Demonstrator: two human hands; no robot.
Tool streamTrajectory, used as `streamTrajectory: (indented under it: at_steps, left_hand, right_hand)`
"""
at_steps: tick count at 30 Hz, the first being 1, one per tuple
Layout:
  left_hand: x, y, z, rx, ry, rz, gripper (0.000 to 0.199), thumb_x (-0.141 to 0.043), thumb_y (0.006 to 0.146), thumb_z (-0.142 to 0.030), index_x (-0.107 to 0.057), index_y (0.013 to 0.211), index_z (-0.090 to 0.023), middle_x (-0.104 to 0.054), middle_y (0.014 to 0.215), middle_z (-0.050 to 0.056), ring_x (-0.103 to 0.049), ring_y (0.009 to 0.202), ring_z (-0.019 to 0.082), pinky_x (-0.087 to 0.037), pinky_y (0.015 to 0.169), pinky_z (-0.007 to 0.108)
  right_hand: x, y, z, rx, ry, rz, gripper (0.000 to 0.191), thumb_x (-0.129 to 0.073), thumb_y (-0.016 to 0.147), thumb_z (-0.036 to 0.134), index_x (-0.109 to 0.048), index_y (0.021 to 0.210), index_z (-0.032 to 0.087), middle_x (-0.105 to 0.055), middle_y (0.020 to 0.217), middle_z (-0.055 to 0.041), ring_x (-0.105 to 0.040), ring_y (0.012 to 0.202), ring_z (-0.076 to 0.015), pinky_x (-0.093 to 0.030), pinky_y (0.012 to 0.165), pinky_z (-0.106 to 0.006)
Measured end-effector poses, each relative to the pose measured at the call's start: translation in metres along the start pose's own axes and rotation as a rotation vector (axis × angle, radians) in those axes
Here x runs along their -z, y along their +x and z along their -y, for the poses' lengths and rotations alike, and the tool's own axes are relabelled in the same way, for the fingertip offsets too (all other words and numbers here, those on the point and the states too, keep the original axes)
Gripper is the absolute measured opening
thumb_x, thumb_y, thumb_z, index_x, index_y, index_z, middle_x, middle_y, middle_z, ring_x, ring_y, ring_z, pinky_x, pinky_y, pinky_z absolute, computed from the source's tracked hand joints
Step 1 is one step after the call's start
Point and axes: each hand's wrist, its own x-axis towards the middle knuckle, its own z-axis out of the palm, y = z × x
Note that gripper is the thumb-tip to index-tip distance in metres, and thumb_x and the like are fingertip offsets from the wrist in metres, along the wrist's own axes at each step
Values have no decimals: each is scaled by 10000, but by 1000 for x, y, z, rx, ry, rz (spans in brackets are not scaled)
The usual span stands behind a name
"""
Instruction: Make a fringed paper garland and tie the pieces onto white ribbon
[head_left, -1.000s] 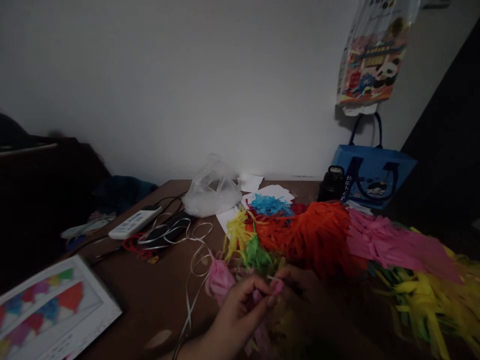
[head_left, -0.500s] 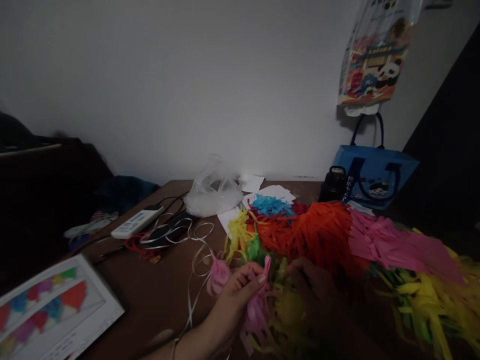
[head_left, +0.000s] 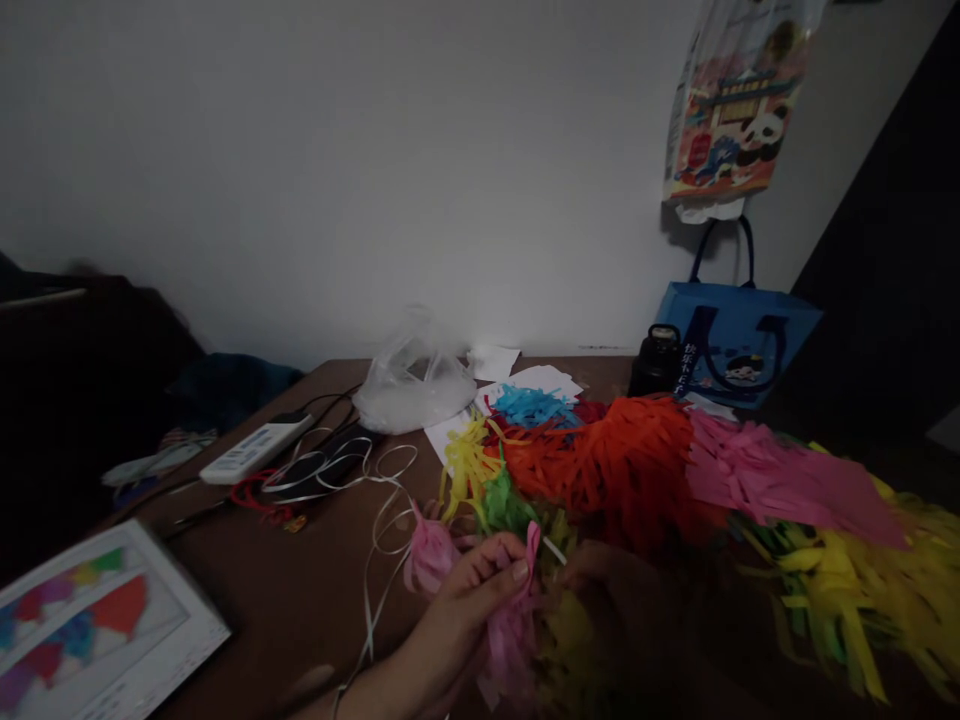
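My left hand [head_left: 480,590] is closed on a pink paper tassel [head_left: 510,640], pinching it just below a small loop that stands up above the thumb. The tassel's strips hang down under the fingers. Close by on the right, my dark, shadowed right hand [head_left: 615,585] pinches a short white strip [head_left: 553,550] whose tip points toward the loop, a little apart from it. Another pink tassel [head_left: 431,553] lies just left of my left hand. Behind the hands are a green tassel [head_left: 506,503] and a yellow tassel [head_left: 472,455].
Orange fringe [head_left: 630,460], pink paper [head_left: 787,475] and yellow fringe [head_left: 892,590] cover the right side. Thin silver ribbon [head_left: 375,570] trails across the table's left part. A power strip [head_left: 255,450], clear plastic bag [head_left: 416,385], printed box [head_left: 112,630], black bottle [head_left: 656,360] and blue bag [head_left: 739,345] stand around.
A white strip now shows at my right fingertips, beside the loop. My left hand keeps its pinch on the pink tassel. The whole view has shifted slightly, with things appearing further left.
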Motion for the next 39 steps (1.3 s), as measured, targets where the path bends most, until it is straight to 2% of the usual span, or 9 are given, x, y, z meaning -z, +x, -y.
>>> streamTrajectory:
  at_steps: [5,9,14,16,20,28,35,39]
  left_hand:
    - [-1,-1,1,14,14,35,183,-778,772,-268,-643,755,-146,-614,691,0,-557,627,104,-436,622,214]
    - [0,-2,2,22,52,37,200,-786,762,-294,-644,770,-153,-621,706,1,-557,640,111,-427,625,218]
    - [3,-2,4,-62,176,43,234,-795,744,-344,-654,751,-157,-616,679,-2,-536,636,112,-412,610,207]
    - [2,-2,3,-86,201,43,234,-791,747,-351,-659,742,-158,-613,673,-5,-527,632,110,-413,609,207]
    - [-2,-3,0,-112,202,20,239,-795,743,-345,-648,708,-160,-589,640,-21,-503,609,99,-402,596,195]
    - [-1,-1,-2,-93,136,-43,262,-815,712,-364,-649,727,-162,-593,631,-25,-504,580,93,-407,577,196]
    - [0,0,0,-73,128,-3,241,-808,725,-339,-647,731,-160,-602,643,-14,-512,585,95,-403,568,195]
    - [0,0,1,-86,143,14,251,-807,724,-349,-648,736,-156,-610,642,-7,-518,582,97,-407,571,195]
  right_hand:
    - [-2,3,0,98,15,66,310,-327,1024,326,-606,910,252,-686,739,-9,-662,695,-138,-483,685,-217]
    - [-3,6,3,79,46,81,297,-318,1028,313,-577,896,252,-690,763,-5,-660,705,-133,-471,661,-217]
    - [-6,11,9,-78,178,73,140,-433,990,256,-518,880,249,-656,732,38,-635,658,-102,-451,628,-179]
    - [-8,11,12,-162,212,45,117,-437,973,220,-502,879,244,-641,727,39,-626,649,-100,-451,613,-172]
    - [-8,10,14,-281,235,31,100,-420,963,216,-477,883,237,-555,626,63,-549,514,-99,-420,503,-171]
    - [-4,-1,7,-105,74,61,100,-465,935,186,-534,879,230,-624,726,10,-593,630,-128,-462,600,-209]
    - [-2,-13,8,-165,115,175,151,-466,964,293,-559,856,246,-599,693,18,-579,593,-121,-466,551,-193]
    - [-6,-15,8,-209,171,165,140,-479,955,291,-548,841,247,-601,700,15,-581,584,-121,-465,532,-192]
